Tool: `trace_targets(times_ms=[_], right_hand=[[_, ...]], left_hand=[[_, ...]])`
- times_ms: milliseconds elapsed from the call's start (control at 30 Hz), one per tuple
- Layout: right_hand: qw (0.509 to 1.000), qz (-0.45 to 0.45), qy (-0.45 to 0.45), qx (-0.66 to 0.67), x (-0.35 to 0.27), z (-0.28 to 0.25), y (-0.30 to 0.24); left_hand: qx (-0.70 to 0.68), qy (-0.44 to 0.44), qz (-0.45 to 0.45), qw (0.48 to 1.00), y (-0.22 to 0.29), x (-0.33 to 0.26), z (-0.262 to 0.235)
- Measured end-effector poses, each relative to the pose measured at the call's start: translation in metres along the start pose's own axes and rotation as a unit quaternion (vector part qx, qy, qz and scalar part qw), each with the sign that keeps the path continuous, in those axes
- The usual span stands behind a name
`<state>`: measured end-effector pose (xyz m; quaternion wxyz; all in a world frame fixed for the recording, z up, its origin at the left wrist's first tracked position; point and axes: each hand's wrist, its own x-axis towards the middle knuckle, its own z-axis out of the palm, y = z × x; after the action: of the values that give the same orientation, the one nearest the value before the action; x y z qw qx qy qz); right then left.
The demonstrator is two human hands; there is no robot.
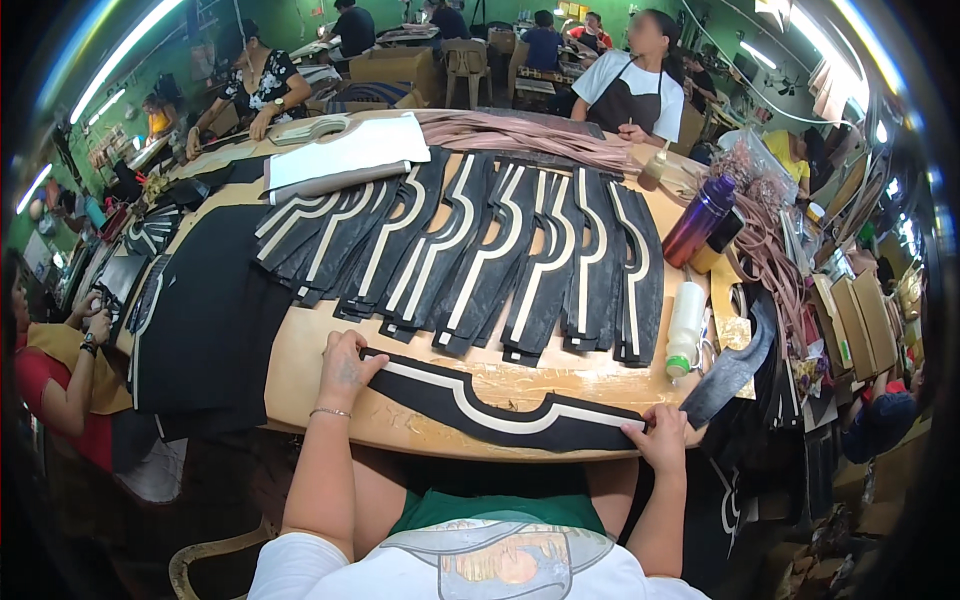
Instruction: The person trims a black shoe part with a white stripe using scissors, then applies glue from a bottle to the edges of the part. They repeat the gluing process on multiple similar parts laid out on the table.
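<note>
A long black cut piece [500, 412] with a white strip along its curved notch lies across the table's near edge. My left hand [347, 365] pinches its left end between thumb and fingers. At its other end, my right hand [663, 437] grips the tip the same way. Beyond it, several similar black pieces with white strips [480, 260] are fanned out in overlapping rows. To the right of my right hand lies a curved dark strip [735, 365]. A white bottle with a green cap [685, 330] stands near that strip.
A purple bottle [698, 220] stands at the right. Black sheet material [205, 310] covers the table's left side. A white sheet [350, 152] and pinkish strips [530, 137] lie at the back. A person in a dark apron [640, 90] sits across the table; other people work around.
</note>
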<state>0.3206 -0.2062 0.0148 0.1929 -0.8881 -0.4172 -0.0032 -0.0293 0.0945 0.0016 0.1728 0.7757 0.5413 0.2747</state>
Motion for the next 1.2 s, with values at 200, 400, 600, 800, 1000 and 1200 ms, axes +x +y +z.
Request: trace_targets(times_ms=[200,400,600,800,1000,1200], right_hand=[[0.976,0.087,-0.092,0.179,0.002,-0.003,0.004],[0.855,0.070,-0.036,0.513,0.005,0.002,-0.009],[0.813,0.105,0.014,0.573,0.014,-0.006,0.010],[0.899,0.056,0.019,0.434,0.028,-0.009,0.021],[0.975,-0.096,0.182,-0.082,0.020,0.006,-0.014],[0.938,-0.309,-0.057,0.150,0.007,0.041,-0.108]], left_hand=[[-0.054,-0.121,-0.058,0.990,-0.006,0.010,-0.007],[-0.232,-0.183,-0.089,0.951,-0.003,-0.004,-0.021],[-0.460,-0.245,-0.163,0.838,0.022,-0.017,-0.053],[-0.286,-0.276,-0.110,0.911,0.006,-0.035,-0.030],[-0.210,-0.239,-0.050,0.947,0.006,-0.047,-0.020],[-0.269,-0.169,0.013,0.948,0.003,-0.065,-0.020]])
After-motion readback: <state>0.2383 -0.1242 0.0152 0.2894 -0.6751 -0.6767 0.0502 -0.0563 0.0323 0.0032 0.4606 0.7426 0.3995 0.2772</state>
